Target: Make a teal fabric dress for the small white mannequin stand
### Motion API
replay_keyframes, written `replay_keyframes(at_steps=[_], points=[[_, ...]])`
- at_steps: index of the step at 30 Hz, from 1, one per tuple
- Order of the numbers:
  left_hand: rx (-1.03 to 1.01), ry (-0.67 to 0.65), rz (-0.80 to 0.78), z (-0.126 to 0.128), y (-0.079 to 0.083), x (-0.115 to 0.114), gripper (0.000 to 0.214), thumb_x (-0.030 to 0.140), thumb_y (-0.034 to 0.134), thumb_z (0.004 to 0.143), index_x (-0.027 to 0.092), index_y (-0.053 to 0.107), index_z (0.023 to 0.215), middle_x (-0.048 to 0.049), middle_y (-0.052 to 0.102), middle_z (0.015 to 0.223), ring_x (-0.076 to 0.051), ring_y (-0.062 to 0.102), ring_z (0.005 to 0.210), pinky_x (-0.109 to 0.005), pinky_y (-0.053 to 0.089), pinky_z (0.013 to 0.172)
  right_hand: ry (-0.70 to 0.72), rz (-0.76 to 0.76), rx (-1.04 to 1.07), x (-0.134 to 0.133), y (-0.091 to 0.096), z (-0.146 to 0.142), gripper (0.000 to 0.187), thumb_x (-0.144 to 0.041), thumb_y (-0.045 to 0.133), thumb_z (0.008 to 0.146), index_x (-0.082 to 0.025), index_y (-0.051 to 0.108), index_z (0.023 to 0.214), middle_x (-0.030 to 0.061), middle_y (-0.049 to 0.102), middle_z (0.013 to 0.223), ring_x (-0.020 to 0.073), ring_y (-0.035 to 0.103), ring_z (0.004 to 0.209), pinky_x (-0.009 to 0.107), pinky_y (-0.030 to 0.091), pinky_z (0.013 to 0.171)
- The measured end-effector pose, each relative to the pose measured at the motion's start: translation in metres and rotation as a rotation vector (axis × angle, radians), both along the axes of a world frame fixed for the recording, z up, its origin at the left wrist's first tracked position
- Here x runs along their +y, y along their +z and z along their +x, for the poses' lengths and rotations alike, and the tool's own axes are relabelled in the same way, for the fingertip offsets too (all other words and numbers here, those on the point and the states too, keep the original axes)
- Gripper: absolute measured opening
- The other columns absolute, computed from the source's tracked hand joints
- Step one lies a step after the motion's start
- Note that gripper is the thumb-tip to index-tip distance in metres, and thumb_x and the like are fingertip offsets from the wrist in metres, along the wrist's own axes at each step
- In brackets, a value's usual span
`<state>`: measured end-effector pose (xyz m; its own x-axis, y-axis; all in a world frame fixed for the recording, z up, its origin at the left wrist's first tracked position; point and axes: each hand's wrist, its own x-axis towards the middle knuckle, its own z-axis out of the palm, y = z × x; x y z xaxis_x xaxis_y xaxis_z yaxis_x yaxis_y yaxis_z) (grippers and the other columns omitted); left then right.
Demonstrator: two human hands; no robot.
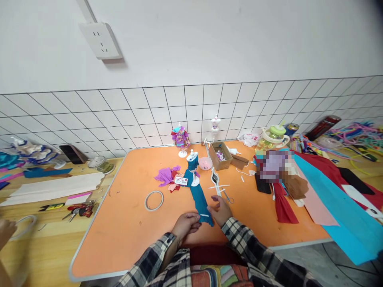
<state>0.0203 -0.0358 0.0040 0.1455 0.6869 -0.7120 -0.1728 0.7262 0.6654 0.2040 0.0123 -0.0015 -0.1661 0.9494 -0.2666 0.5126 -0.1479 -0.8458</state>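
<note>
The teal-dressed miniature mannequin [193, 162] stands upright on its white base, and the teal crepe strip [200, 198] lies flat in front of it, stretching toward the person. The left hand [186, 224], front-left of the mannequin, has thumb and fingers pressed together, seemingly pinching the strip's near corner. The right hand [220, 210], front-right of the mannequin, has its fingers spread at the strip's other edge; whether they touch it is hard to tell.

The work looks partway along: teal already wraps the mannequin's upper part, while the strip, bearing a thin white piece [204, 215], lies loose.

Left of the mannequin, past crumpled purple paper [165, 178], the orange surface [116, 239] offers open room around a white ring [146, 203]. Right of it, scissors [227, 196] and a cardboard box [223, 164] leave less; the near edge runs in front, under the forearms.
</note>
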Motion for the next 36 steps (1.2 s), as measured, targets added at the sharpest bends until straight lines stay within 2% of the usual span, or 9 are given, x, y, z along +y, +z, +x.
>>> replay_keyframes(at_steps=[1, 3, 6, 10, 15, 20, 30, 36], points=[[0.010, 0.004, 0.020, 0.000, -0.002, 0.000, 0.047, 0.050, 0.081, 0.054, 0.014, 0.066, 0.081, -0.0029, 0.066, 0.068, -0.011, 0.058, 0.061, -0.022, 0.042, 0.063, 0.022, 0.065, -0.032, -0.001, 0.007, -0.001, 0.032, -0.028, 0.057, 0.078, -0.019, 0.057, 0.109, 0.0095, 0.062, 0.104, 0.0203, 0.059, 0.091, 0.034, 0.047, 0.080], [0.028, 0.009, 0.054, 0.000, -0.005, 0.001, 0.047, 0.052, 0.079, 0.055, 0.014, 0.067, 0.080, -0.0026, 0.065, 0.068, -0.011, 0.057, 0.062, -0.023, 0.042, 0.063, 0.109, 0.150, -0.086, -0.005, 0.020, -0.003, 0.021, -0.028, 0.058, 0.078, -0.021, 0.065, 0.097, 0.0069, 0.064, 0.098, 0.0202, 0.057, 0.093, 0.033, 0.042, 0.085], [0.048, 0.007, 0.117, 0.002, -0.008, 0.000, 0.046, 0.052, 0.078, 0.055, 0.014, 0.069, 0.079, -0.0007, 0.063, 0.066, -0.011, 0.054, 0.063, -0.023, 0.040, 0.063, 0.240, 0.191, -0.162, -0.010, 0.029, -0.009, 0.012, -0.028, 0.060, 0.076, -0.023, 0.070, 0.080, 0.0029, 0.064, 0.080, 0.0182, 0.057, 0.082, 0.029, 0.041, 0.077], [0.075, -0.023, 0.214, 0.004, -0.009, 0.000, 0.043, 0.051, 0.078, 0.054, 0.013, 0.072, 0.073, 0.0019, 0.058, 0.060, -0.009, 0.043, 0.057, -0.022, 0.033, 0.058, 0.301, 0.174, -0.267, -0.013, 0.024, -0.014, 0.015, -0.028, 0.060, 0.077, -0.024, 0.073, 0.082, 0.0029, 0.066, 0.079, 0.0168, 0.059, 0.076, 0.026, 0.038, 0.067], [0.114, -0.067, 0.255, 0.002, -0.009, 0.000, 0.045, 0.055, 0.076, 0.055, 0.012, 0.072, 0.069, 0.0051, 0.047, 0.051, -0.008, 0.032, 0.050, -0.023, 0.023, 0.052, 0.329, 0.146, -0.347, -0.013, 0.016, -0.014, 0.015, -0.026, 0.059, 0.077, -0.023, 0.073, 0.082, 0.0027, 0.067, 0.079, 0.0158, 0.059, 0.075, 0.024, 0.036, 0.064], [0.136, -0.074, 0.242, 0.002, -0.008, 0.002, 0.049, 0.060, 0.072, 0.057, 0.012, 0.070, 0.068, 0.0023, 0.053, 0.056, -0.010, 0.039, 0.053, -0.024, 0.030, 0.055, 0.354, 0.155, -0.347, -0.015, 0.016, -0.014, 0.015, -0.026, 0.058, 0.080, -0.024, 0.071, 0.085, 0.0017, 0.067, 0.085, 0.0149, 0.060, 0.079, 0.023, 0.038, 0.066], [0.213, -0.053, 0.310, 0.006, -0.007, 0.003, 0.035, 0.049, 0.067, 0.065, 0.014, 0.068, 0.069, 0.0038, 0.051, 0.054, -0.011, 0.040, 0.053, -0.023, 0.030, 0.055, 0.293, 0.153, -0.352, -0.015, 0.020, -0.015, 0.017, -0.028, 0.056, 0.084, -0.025, 0.071, 0.089, 0.0022, 0.069, 0.089, 0.0154, 0.063, 0.083, 0.024, 0.044, 0.072], [0.288, -0.054, 0.358, 0.007, -0.002, 0.004, 0.031, 0.045, 0.064, 0.069, 0.015, 0.070, 0.069, 0.0000, 0.064, 0.063, -0.015, 0.053, 0.062, -0.024, 0.038, 0.062, 0.320, 0.213, -0.407, -0.017, 0.029, -0.013, 0.018, -0.030, 0.053, 0.087, -0.024, 0.069, 0.094, 0.0035, 0.065, 0.098, 0.0156, 0.061, 0.089, 0.025, 0.042, 0.074]])
